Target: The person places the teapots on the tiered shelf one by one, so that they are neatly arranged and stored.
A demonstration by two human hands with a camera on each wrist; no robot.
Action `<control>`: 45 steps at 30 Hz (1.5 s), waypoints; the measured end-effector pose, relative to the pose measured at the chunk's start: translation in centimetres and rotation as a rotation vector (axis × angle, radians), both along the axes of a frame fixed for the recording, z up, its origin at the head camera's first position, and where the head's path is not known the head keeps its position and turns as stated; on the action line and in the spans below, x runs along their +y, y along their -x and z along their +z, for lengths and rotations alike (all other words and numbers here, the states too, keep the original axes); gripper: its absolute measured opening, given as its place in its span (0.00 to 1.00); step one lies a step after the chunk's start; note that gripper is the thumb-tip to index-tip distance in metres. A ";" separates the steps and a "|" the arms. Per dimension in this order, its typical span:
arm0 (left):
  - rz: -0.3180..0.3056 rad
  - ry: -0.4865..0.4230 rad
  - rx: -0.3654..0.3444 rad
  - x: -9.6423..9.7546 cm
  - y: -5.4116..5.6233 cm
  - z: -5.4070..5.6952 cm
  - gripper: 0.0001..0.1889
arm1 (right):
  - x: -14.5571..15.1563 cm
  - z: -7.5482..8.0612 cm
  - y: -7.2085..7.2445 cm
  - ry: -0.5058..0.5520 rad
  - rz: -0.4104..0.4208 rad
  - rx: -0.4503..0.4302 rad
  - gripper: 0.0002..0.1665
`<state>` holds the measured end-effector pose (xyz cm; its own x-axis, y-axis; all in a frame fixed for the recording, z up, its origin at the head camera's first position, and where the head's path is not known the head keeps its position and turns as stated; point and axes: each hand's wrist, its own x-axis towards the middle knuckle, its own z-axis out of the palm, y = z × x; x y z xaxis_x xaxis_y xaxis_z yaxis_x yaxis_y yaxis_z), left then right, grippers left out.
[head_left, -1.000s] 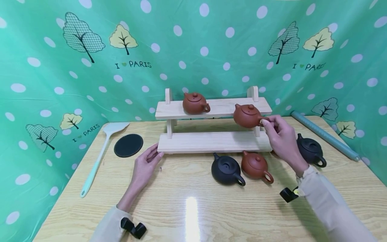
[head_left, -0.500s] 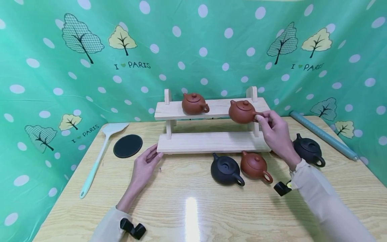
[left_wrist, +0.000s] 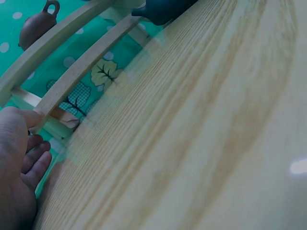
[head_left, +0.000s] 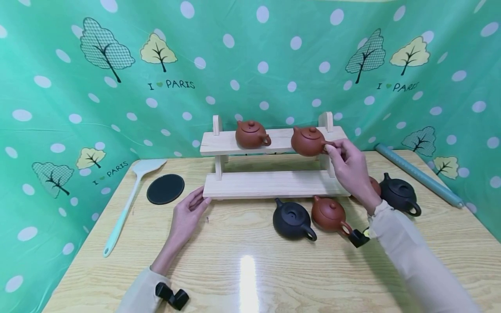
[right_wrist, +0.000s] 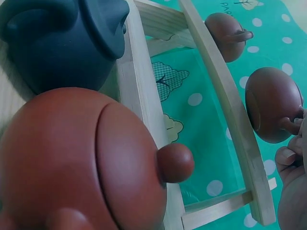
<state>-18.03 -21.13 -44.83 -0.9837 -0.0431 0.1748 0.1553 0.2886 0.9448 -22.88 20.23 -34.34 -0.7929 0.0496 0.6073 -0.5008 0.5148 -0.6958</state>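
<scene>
My right hand (head_left: pixel 350 167) pinches the handle of a reddish-brown teapot (head_left: pixel 307 141) at the upper board's front edge, right of centre. In the right wrist view the held teapot (right_wrist: pixel 273 103) is close to the board; whether it touches I cannot tell. A similar brown teapot (head_left: pixel 251 134) sits on the upper board, left of centre. The two-tier wooden shelf (head_left: pixel 270 184) has a bare lower board. My left hand (head_left: pixel 189 213) grips that board's left front corner; in the left wrist view, the thumb of the left hand (left_wrist: pixel 17 158) lies against the board's end.
In front of the shelf stand a black teapot (head_left: pixel 291 221) and a brown teapot (head_left: pixel 328 214). Another black teapot (head_left: pixel 400 194) and a partly hidden brown one (head_left: pixel 375 186) are at right, near a rolled green tube (head_left: pixel 420 175). A spatula (head_left: pixel 127 208) and black disc (head_left: pixel 165 189) lie left.
My right hand has carried the brown teapot leftward and slightly up, to the upper board's edge. The brown teapot behind the right wrist is now partly uncovered. My left hand keeps its place.
</scene>
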 end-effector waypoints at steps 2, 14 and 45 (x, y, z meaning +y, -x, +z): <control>0.002 0.002 0.011 0.0 0.0 0.0 0.28 | -0.3 0.3 -0.1 -0.001 0.004 0.001 0.06; 0.005 0.010 0.021 0.0 0.2 -0.2 0.28 | -0.7 0.1 1.4 -0.014 -0.003 0.005 0.08; 0.005 0.026 0.013 0.0 0.0 -0.2 0.29 | -3.4 -0.2 3.4 -0.006 0.065 -0.002 0.11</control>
